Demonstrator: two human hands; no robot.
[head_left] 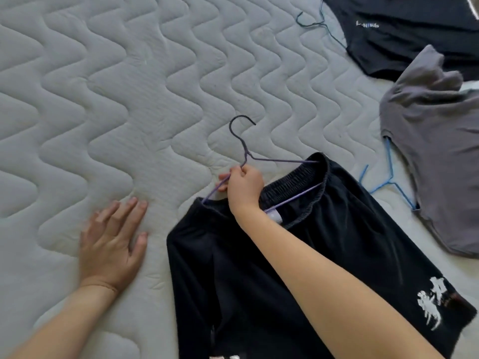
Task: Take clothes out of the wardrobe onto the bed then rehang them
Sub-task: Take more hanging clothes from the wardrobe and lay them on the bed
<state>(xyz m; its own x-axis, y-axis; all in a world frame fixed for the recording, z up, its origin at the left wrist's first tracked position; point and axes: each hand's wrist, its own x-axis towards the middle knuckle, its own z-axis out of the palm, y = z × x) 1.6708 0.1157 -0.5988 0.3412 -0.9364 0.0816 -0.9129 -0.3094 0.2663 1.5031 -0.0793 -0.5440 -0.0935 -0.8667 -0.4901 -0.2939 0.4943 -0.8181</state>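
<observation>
On the pale grey quilted mattress [129, 99], at lower centre, a pair of black shorts [220, 281] with an elastic waistband [290, 180] and a white print [430, 309] near one hem is lying flat. A thin purple wire hanger [280, 160] is sitting partly inside the waistband, with its hook pointing away from the person and resting on the mattress. The right hand [245, 187] is reaching across the shorts and gripping the hanger's near sloping arm, its fingers curled tightly round the wire just below the twisted neck. The left hand [111, 244] is pressing flat on the mattress just beside the shorts, with its fingers straight and slightly spread and holding nothing. To the right, well apart from the shorts, a grey T-shirt [440, 156] is lying crumpled over a bright blue wire hanger [388, 161]. Beyond it, at the upper right, a dark navy garment [404, 40] with white lettering is lying on a dark blue wire hanger [322, 23].
</observation>
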